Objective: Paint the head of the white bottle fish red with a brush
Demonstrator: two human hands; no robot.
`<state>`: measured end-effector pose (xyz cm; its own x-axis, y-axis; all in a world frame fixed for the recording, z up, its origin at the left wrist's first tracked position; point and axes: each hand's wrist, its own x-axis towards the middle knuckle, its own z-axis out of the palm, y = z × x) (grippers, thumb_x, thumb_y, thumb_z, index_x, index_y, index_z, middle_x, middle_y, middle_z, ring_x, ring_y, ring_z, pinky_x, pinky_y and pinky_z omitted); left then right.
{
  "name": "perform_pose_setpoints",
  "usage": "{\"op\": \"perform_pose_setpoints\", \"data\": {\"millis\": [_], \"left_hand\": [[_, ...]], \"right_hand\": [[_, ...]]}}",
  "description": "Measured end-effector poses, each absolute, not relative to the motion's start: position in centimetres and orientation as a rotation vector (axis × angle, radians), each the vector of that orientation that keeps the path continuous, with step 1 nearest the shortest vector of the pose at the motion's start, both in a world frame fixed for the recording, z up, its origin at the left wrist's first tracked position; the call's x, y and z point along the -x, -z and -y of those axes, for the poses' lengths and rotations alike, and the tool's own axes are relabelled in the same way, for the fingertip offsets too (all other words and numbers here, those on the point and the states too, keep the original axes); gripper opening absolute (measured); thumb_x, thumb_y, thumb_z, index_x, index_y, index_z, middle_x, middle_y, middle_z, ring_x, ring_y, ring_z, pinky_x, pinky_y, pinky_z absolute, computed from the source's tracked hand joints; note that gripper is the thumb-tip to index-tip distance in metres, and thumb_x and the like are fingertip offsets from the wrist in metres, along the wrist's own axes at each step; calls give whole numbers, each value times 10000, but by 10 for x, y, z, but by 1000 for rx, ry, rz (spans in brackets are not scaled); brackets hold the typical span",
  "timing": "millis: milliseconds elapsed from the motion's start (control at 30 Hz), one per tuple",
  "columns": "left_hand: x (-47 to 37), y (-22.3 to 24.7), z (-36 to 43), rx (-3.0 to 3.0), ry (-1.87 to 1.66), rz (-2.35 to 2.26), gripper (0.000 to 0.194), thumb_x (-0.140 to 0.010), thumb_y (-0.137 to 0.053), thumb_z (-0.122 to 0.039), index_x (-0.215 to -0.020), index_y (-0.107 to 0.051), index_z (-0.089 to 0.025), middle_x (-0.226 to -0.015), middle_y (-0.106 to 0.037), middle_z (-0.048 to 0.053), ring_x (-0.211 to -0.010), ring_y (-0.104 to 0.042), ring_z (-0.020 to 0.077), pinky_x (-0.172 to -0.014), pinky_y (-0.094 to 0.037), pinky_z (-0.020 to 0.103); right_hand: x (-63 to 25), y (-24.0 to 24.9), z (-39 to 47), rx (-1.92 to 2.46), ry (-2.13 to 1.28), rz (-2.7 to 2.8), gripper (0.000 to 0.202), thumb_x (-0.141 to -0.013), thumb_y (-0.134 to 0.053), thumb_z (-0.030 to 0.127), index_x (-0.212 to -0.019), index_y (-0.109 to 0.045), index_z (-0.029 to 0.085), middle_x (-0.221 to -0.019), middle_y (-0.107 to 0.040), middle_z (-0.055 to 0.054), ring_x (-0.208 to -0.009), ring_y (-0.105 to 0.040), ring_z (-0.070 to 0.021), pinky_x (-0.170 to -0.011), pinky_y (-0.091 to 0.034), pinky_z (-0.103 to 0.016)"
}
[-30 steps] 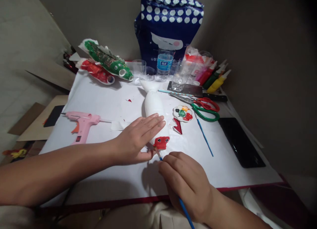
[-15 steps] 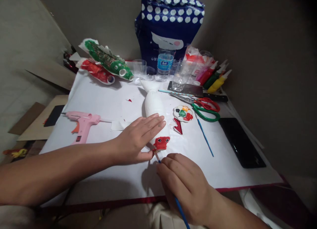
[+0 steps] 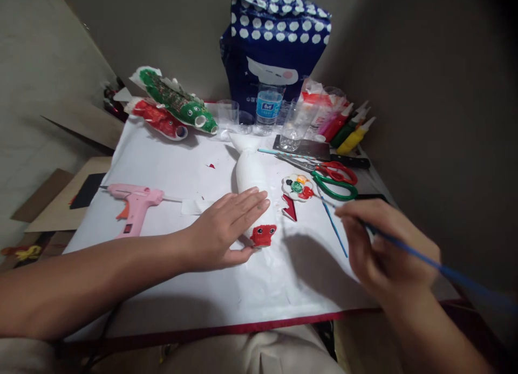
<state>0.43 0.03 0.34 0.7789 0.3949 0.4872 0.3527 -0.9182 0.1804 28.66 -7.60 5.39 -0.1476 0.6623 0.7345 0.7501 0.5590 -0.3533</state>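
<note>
A white fish-shaped piece (image 3: 250,169) lies on the white-covered table, tail pointing away, its near end painted as a red face with two eyes. Across its body rests my left hand (image 3: 224,228), fingers stretched over the top and thumb against the red end, holding it. My right hand (image 3: 390,247) pinches a blue-handled paintbrush (image 3: 457,277). The brush tip is at the red paint on a flower-shaped palette (image 3: 285,188), which also carries green, black and orange paint. A red cut scrap (image 3: 290,208) lies just below the palette.
A pink glue gun (image 3: 137,198) lies left. Behind are green (image 3: 178,101) and red (image 3: 156,117) fish, plastic cups (image 3: 269,107) and paint bottles (image 3: 356,136). Scissors (image 3: 335,185), a cleaver (image 3: 303,146) and another paintbrush (image 3: 334,223) lie to the right.
My right hand has moved the paintbrush from the fish's red mouth end up and right to the palette. It now covers much of the black phone. My left hand has stayed on the fish.
</note>
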Motion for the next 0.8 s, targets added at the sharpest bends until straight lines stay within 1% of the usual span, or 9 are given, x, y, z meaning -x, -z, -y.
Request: {"op": "perform_pose_setpoints", "data": {"millis": [100,233,400,567,667,733,800], "left_hand": [[-5,-5,0,-2886,-804,-597,902,-898,-673,-275,-1652,-193,-150,-1574,-497,245,-1491,-455,376,-1125,-479,521],[-5,-3,-1,-2869,-854,-586,908,-894,-679,-291,-1653,-200,-155,-1576,-497,241,-1490,-455,379,-1127,-479,532],[-4,-3,-1,-2883,-792,-592,893,-905,-681,-290,-1648,-209,-141,-1583,-486,246,-1507,-432,373,-1145,-463,532],[-5,-2,-1,-2863,-846,-590,901,-893,-684,-281,-1653,-217,-152,-1586,-489,230,-1497,-447,371,-1146,-461,514],[-5,-1,-1,-2865,-858,-578,909,-894,-683,-287,-1656,-209,-150,-1583,-493,232,-1494,-451,372,-1138,-467,516],[-5,-1,-1,-2867,-852,-586,896,-899,-675,-296,-1654,-215,-151,-1582,-493,232,-1495,-450,372,-1137,-466,519],[-5,-2,0,-2864,-837,-603,877,-903,-669,-303,-1647,-231,-153,-1587,-489,231,-1503,-439,366,-1148,-453,518]], "right_hand": [[-310,-42,49,1320,115,1869,102,-951,-618,148,-962,-686,223,-870,-756,-59,-780,-731,-203,-723,-588,-327],[-319,-23,32,1326,65,1960,99,-965,-599,176,-965,-694,205,-883,-775,-76,-793,-750,-209,-709,-599,-326],[-323,-11,27,1370,52,1961,105,-966,-600,189,-977,-703,202,-890,-779,-78,-806,-757,-217,-722,-607,-339],[-317,-23,38,1344,123,1877,107,-957,-605,161,-972,-696,215,-901,-770,-69,-822,-753,-215,-758,-608,-344],[-300,-39,62,1249,136,1810,169,-924,-626,99,-1005,-690,234,-898,-746,-61,-809,-730,-212,-757,-599,-347],[-285,-48,82,1136,-5,1837,257,-895,-607,32,-1045,-672,232,-869,-718,-62,-785,-709,-217,-717,-592,-358],[-269,-52,99,1029,-137,1933,351,-867,-551,-29,-1108,-647,208,-853,-705,-70,-772,-704,-213,-689,-601,-356]]}}
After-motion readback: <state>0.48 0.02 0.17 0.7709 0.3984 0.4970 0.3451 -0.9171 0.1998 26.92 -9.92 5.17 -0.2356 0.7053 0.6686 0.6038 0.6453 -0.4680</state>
